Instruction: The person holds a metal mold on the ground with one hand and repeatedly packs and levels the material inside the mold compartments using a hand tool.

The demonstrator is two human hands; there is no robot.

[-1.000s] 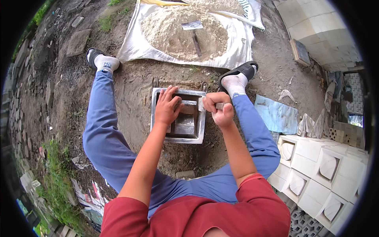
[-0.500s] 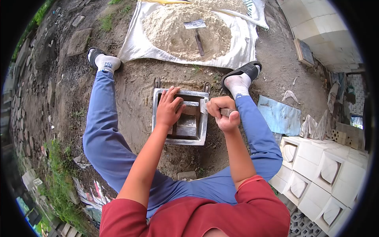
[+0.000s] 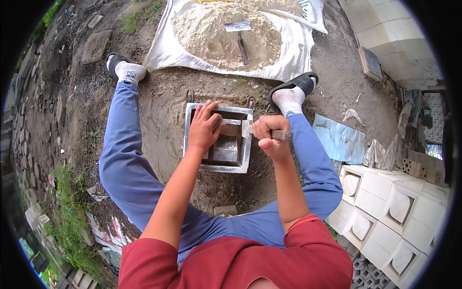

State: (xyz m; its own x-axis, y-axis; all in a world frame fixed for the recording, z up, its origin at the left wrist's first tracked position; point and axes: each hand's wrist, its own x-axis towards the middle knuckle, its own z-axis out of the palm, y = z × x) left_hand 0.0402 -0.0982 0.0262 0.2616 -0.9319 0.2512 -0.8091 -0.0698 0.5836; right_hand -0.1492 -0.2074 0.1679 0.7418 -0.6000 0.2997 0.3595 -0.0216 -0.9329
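While your left hand (image 3: 204,126) lies spread over the 11 o'clock part of the square metal frame (image 3: 224,169), fingers extended and released, your right hand (image 3: 272,135) at 3 o'clock is clenched round a short-handled tool (image 3: 282,135). Pale blade (image 3: 246,128), apparently of that same tool, meets the frame's right-hand rim between 2 and 3 o'clock; finger contact beneath your left palm is hidden. Frame sits on the soil between your legs, opening upward. Stage, judged from the present state: frame is set down, inner metal piece (image 3: 225,155) seated within, tool at the rim; dark gaps show around that piece, and no fill is visible in them. How much of the rim work is complete, or remains, you cannot tell from this view. Farther out, at 12 o'clock, pale powder (image 3: 202,33) is heaped on a white sheet (image 3: 161,53), with a trowel (image 3: 237,26) lying on it, out of your grasp. Blue sheet (image 3: 339,138) lies at 3 o'clock; white blocks (image 3: 378,182) stand stacked at 4 o'clock; small stone (image 3: 225,210) rests at 6.
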